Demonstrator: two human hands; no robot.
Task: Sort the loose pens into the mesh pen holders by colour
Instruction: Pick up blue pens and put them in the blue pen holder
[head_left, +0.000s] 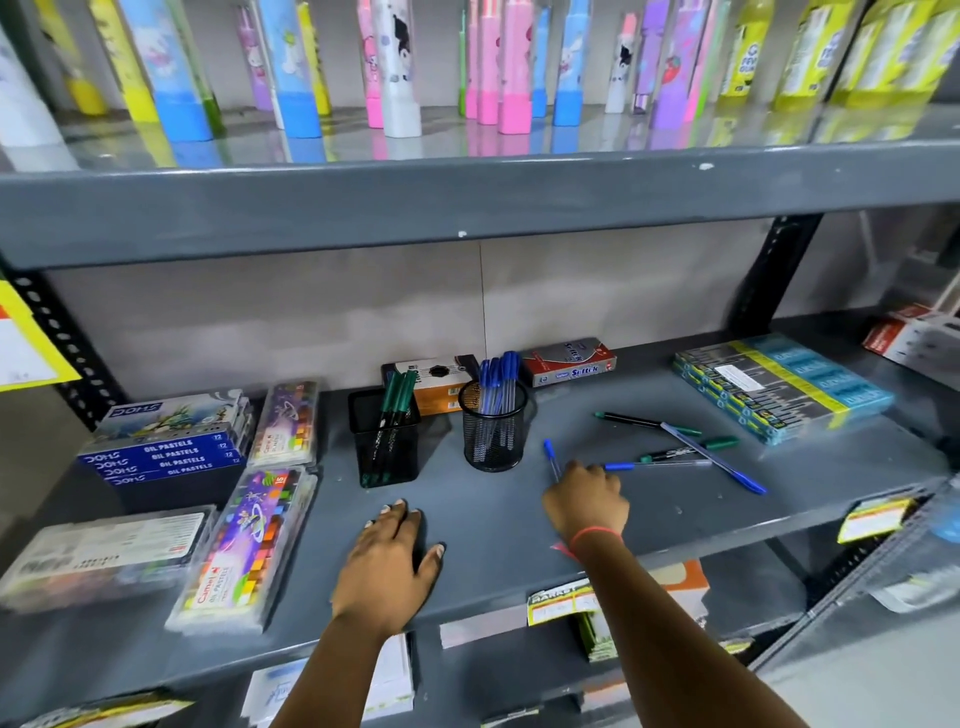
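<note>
Two black mesh holders stand on the grey shelf (493, 525): a square holder (387, 452) with green pens and a round holder (493, 436) with blue pens. My right hand (587, 501) is closed around a blue pen (551, 460) whose capped end sticks up above the fingers, just right of the round holder. My left hand (392, 551) lies flat on the shelf, fingers spread, holding nothing. Loose pens lie to the right: a green pen (644, 422), a second green pen (691, 449), a long blue pen (717, 460) and a short blue pen (649, 465).
Oil pastel boxes (166, 447) and crayon cases (249, 540) fill the shelf's left. Pen cartons (569, 361) stand behind the holders. A stack of teal and yellow boxes (779, 387) sits at the right. An upper shelf (467, 202) with colourful cases overhangs.
</note>
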